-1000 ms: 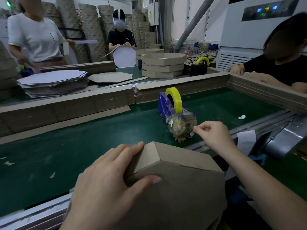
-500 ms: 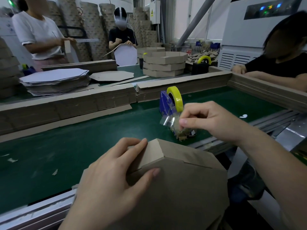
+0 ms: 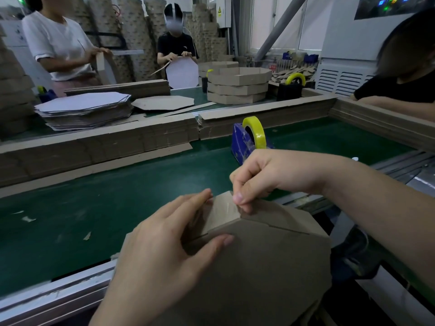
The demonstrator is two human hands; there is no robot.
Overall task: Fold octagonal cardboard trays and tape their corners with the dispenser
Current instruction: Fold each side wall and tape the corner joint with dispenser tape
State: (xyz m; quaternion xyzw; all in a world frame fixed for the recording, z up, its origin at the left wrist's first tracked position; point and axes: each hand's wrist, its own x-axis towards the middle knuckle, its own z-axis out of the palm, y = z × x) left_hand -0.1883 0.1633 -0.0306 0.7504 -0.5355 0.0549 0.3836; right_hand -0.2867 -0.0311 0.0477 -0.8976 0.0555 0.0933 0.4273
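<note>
Two hands, one tray [image 3: 270, 267] corner
Left hand [image 3: 160, 250] grips the folded corner between thumb and fingers; right hand [image 3: 277, 177] pinches its top edge, at the belt [image 3: 117, 196]'s near rim, before the dispenser [image 3: 242, 142].

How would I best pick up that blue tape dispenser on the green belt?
Likely from above, pinching the tape dispenser across its blue flanks below the yellow roll: those flat sides stand upright, and the right hand hides its near end.

Green belt [image 3: 117, 196]: blue tape dispenser [image 3: 244, 140] stands on it, cardboard strip stacks [image 3: 106, 147] along far edge, small scraps [image 3: 28, 218] at left.
</note>
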